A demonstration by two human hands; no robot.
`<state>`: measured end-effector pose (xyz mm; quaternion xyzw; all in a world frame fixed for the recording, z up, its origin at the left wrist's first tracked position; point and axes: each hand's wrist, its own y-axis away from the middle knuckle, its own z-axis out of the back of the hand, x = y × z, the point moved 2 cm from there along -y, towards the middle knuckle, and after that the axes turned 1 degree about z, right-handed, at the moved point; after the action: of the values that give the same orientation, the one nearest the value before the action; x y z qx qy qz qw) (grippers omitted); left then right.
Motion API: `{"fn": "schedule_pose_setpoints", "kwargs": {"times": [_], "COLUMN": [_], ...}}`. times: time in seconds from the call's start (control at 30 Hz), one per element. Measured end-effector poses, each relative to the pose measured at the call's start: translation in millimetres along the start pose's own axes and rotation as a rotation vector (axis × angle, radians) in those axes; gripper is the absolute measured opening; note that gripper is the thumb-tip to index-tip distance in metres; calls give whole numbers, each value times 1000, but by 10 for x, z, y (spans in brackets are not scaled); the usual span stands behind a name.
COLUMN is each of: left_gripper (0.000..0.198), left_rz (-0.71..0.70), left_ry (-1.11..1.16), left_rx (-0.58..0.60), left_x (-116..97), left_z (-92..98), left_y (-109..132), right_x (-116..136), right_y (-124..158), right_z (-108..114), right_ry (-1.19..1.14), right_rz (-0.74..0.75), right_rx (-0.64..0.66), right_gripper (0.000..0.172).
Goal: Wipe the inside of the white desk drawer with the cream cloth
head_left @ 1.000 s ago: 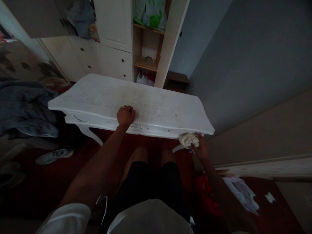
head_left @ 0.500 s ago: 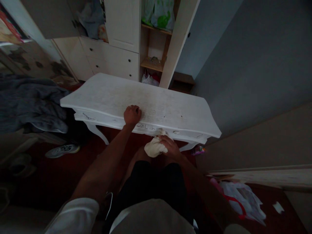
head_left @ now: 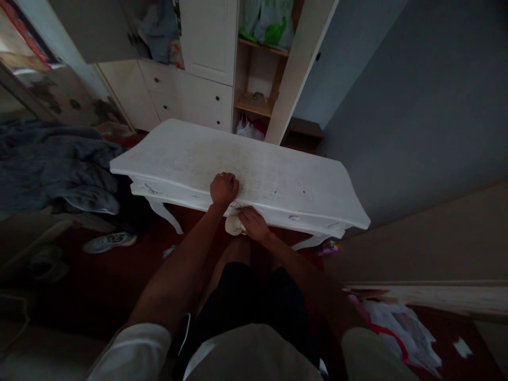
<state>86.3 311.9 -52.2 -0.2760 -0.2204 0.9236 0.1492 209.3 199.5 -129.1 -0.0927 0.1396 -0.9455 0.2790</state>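
- The cloth [head_left: 233, 225] was bunched in my right hand [head_left: 254, 225], fingers closed over it and pressing it to the front face of the table [head_left: 186, 153], just under the lip and about midway along.
- A second before, that cloth had been at the table's right front corner. It had since travelled leftward along the front, past the small knob [head_left: 294, 218], until it sat directly below my left hand [head_left: 224, 189].
- By my reckoning the right half of the front face had been gone over, and the left half had not.
- My left hand had not shifted: curled loosely, gripping nothing, resting on the tabletop at its front edge.
- The two hands were now nearly touching, one above the lip and one below it.
- A shoe [head_left: 109, 242] lay on the floor to the left below a grey blanket [head_left: 51, 164], a wardrobe [head_left: 206, 37] stood behind the table, and a plastic bag [head_left: 400, 330] lay on the floor at right.
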Motion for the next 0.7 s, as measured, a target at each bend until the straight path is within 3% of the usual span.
{"fn": "schedule_pose_setpoints", "kwargs": {"times": [0.17, 0.3, 0.53, 0.7], "left_gripper": [23, 23, 25, 25], "left_rz": [9, 10, 8, 12], "left_ry": [14, 21, 15, 19], "left_rx": [12, 17, 8, 19], "left_x": [-5, -7, 14, -2], "left_z": [1, -3, -22, -1], "left_y": [2, 1, 1, 0], "right_x": [61, 24, -83, 50], "right_y": [34, 33, 82, 390], "right_z": [-176, -159, 105, 512], "right_ry": [-34, -96, -302, -456], "right_rz": [-97, -124, -137, -26], "right_rx": [18, 79, 156, 91], "right_gripper": [44, 50, 52, 45]}}
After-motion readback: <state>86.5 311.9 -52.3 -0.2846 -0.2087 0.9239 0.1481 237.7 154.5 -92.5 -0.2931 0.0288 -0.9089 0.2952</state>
